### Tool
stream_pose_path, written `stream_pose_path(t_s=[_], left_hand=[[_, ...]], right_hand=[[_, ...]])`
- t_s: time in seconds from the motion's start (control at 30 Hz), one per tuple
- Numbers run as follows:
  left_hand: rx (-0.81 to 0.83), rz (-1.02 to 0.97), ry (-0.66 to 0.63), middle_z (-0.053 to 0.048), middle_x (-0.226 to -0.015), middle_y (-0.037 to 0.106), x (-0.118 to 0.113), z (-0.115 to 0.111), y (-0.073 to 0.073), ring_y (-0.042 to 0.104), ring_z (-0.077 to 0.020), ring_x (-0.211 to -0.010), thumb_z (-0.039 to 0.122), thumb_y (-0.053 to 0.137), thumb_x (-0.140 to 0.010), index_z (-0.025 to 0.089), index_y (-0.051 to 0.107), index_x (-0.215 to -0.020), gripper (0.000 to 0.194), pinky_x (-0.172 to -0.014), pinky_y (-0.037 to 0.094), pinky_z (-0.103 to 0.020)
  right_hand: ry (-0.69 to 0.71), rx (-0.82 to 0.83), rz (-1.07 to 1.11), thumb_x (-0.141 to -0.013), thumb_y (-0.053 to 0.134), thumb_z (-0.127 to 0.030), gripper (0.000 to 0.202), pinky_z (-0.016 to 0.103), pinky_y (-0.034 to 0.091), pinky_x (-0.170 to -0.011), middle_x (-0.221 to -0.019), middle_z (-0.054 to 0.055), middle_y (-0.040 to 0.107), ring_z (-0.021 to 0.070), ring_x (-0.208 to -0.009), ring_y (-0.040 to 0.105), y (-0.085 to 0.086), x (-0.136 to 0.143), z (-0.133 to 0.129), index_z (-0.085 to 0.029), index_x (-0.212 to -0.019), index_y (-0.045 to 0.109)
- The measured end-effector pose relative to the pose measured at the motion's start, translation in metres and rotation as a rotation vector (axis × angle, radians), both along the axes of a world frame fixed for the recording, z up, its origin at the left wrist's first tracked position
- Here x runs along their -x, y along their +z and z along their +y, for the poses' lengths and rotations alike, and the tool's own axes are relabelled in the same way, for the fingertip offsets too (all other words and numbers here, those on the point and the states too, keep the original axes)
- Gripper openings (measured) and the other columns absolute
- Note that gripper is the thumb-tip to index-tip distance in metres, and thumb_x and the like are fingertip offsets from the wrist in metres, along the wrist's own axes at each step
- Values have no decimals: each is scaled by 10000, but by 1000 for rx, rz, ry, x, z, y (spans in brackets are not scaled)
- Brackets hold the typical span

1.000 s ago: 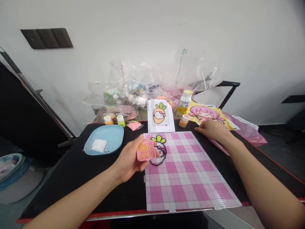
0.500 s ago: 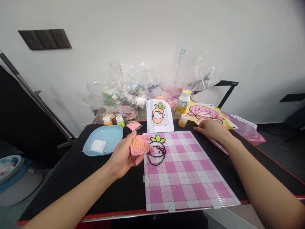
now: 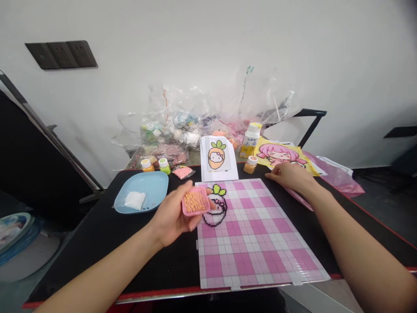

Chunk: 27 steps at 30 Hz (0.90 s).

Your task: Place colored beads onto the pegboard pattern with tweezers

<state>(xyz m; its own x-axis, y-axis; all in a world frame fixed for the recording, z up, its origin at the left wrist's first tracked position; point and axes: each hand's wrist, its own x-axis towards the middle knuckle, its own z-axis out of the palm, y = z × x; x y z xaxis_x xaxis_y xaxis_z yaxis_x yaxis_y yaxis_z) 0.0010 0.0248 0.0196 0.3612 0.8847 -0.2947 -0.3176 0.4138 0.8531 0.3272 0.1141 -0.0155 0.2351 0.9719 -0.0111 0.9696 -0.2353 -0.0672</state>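
Our left hand (image 3: 173,217) grips the pink tray (image 3: 198,213) mid-frame. It has just swung back right, so the yellow beads (image 3: 194,201) may be shaking into rows. Our right hand (image 3: 292,176) stays right of centre; we can't tell if it holds anything.

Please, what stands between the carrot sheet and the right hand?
In the head view, a gold jar stands on the black mat between the sheet and the right hand.

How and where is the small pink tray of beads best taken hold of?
Probably by the outer walls of the pink tray, from the left and beneath, as the left hand does: it is shallow, squarish and open-topped, and its beads could spill if tipped.
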Motion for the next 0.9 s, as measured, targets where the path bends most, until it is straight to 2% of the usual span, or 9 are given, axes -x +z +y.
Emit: stream_pose_path(t_s=[0.1, 0.17, 0.23, 0.33, 0.4, 0.57, 0.67, 0.77, 0.9], left_hand=[[-68, -15, 103, -110, -681, 745, -1, -1, -3, 464, -59, -261, 343, 296, -1009, 80, 691, -905, 486, -319, 275, -171], [-21, 34, 7, -131, -706, 752, -3, -3, -4, 460, -59, -264, 372, 324, -1004, 75, 688, -921, 477, -321, 276, -173], [-50, 26, -42, -142, -744, 759, -4, -4, -4, 461, -59, -269, 391, 337, -1000, 77, 684, -951, 470, -328, 288, -179], [-123, -15, 13, -134, -725, 756, -3, -5, 0, 466, -61, -274, 367, 315, -1006, 78, 684, -946, 473, -333, 290, -181], [-109, -18, 50, -123, -703, 752, -2, -5, 0, 459, -59, -268, 362, 305, -1007, 83, 685, -930, 478, -330, 278, -179], [1, 39, -82, -141, -719, 749, -6, -6, -7, 450, -61, -256, 395, 326, -1000, 78, 683, -919, 484, -320, 249, -182], [-25, 33, -46, -138, -729, 751, -9, -9, -8, 453, -54, -261, 389, 319, -1004, 80, 684, -927, 485, -326, 272, -179], [-4, 41, -86, -149, -709, 749, -9, -8, -6, 460, -62, -254, 383, 304, -1009, 71, 683, -887, 505, -314, 277, -181], [-40, -8, -18, -126, -728, 756, -5, -6, -1, 463, -56, -253, 367, 302, -1010, 82, 689, -939, 486, -314, 287, -175]], right_hand=[[-2, 4, 6, -876, 577, -432, 259, 290, 397, -570, -889, 81, 730, 251, -848, 666, 1, 1, 0, -209, -837, 704], [-5, 7, 9, -876, 580, -429, 256, 289, 396, -570, -894, 82, 731, 251, -851, 666, 1, 1, 0, -209, -842, 707], [-12, 6, 10, -873, 583, -431, 257, 289, 398, -575, -903, 84, 732, 252, -855, 667, 1, 1, 0, -209, -852, 711], [-18, 0, 8, -871, 583, -436, 263, 291, 404, -583, -912, 85, 733, 253, -853, 668, 0, 1, 0, -209, -862, 717], [-16, -5, 6, -869, 585, -431, 260, 293, 409, -589, -912, 86, 733, 253, -851, 669, 0, 1, 0, -207, -865, 718], [3, -13, 6, -865, 585, -427, 267, 296, 419, -587, -900, 89, 734, 250, -834, 670, -1, 0, 0, -199, -832, 721], [5, -24, 7, -861, 586, -424, 264, 289, 411, -569, -886, 85, 735, 246, -815, 672, -1, 0, 0, -201, -819, 720], [3, -34, 10, -852, 598, -417, 254, 289, 407, -563, -869, 86, 733, 248, -810, 673, -2, -1, 1, -198, -812, 720], [1, -35, 19, -849, 604, -418, 249, 295, 411, -572, -863, 84, 730, 253, -814, 671, -1, 0, 0, -202, -814, 723]])
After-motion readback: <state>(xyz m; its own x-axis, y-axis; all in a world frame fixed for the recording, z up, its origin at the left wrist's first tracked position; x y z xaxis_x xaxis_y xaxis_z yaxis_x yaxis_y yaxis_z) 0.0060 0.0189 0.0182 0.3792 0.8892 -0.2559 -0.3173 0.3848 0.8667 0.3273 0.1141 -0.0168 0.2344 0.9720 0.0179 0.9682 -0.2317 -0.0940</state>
